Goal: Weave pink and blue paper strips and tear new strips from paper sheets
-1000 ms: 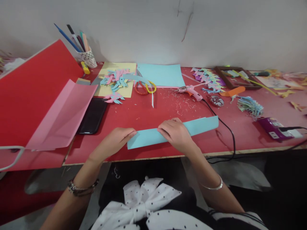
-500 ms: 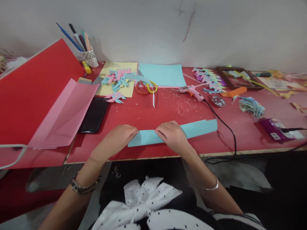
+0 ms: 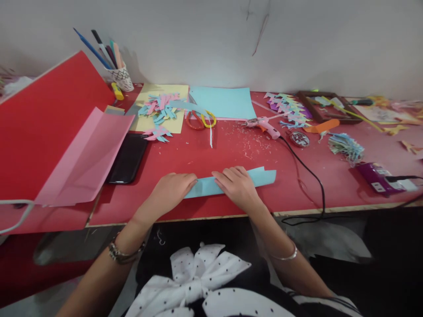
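Note:
A light blue folded paper strip (image 3: 206, 187) lies near the front edge of the red table (image 3: 191, 154). Its left end is gripped by my left hand (image 3: 172, 190), whose fingers are closed over the paper. My right hand (image 3: 236, 185) is closed on the strip further right, fingertips on its upper edge. Beyond that hand, the strip's right end (image 3: 264, 176) shows uneven overlapping layers. The paper under my fingers is hidden.
A pink glue gun (image 3: 266, 127) with a black cord lies behind my right hand. Scissors (image 3: 200, 121) lie beside cut paper strips (image 3: 160, 108). A black phone (image 3: 127, 158) and pink sheets (image 3: 89, 158) are at the left. A purple power socket box (image 3: 380, 178) sits right.
The blue strip's right end has shifted left, and less of it sticks out past my right hand. My left hand has moved slightly right, toward the other hand.

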Tool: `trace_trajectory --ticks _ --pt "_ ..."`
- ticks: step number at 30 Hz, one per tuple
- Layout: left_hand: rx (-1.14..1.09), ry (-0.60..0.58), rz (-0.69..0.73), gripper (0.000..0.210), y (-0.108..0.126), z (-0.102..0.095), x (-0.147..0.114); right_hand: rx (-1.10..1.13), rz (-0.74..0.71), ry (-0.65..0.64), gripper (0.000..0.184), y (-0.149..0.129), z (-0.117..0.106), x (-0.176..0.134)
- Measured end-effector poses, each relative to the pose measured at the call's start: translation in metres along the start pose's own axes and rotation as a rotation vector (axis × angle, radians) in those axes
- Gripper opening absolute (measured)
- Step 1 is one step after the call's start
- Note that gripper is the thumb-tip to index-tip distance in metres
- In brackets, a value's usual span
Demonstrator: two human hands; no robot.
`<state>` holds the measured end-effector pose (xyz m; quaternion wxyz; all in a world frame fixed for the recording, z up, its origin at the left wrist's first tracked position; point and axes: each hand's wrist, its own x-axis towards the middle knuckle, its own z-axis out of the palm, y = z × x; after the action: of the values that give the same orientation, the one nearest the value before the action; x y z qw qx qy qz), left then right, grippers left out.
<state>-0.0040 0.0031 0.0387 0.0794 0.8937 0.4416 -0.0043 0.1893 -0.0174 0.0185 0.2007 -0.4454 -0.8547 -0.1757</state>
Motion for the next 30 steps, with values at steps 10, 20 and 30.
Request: trace_trajectory --ticks 10,20,30 --pt "0.044 0.007 -0.013 0.024 -0.006 -0.001 -0.003 0.002 0.093 -0.081 0.03 0.007 0.001 -0.01" --pt "0.232 0.159 0.153 0.021 -0.005 -0.007 -0.009 0.266 0.276 -0.099 0.029 0.001 -0.005 -0.002" --pt "0.166 0.311 0.146 0.032 0.009 -0.009 0.0 0.345 0.213 -0.119 0.024 0.002 -0.02 0.01"
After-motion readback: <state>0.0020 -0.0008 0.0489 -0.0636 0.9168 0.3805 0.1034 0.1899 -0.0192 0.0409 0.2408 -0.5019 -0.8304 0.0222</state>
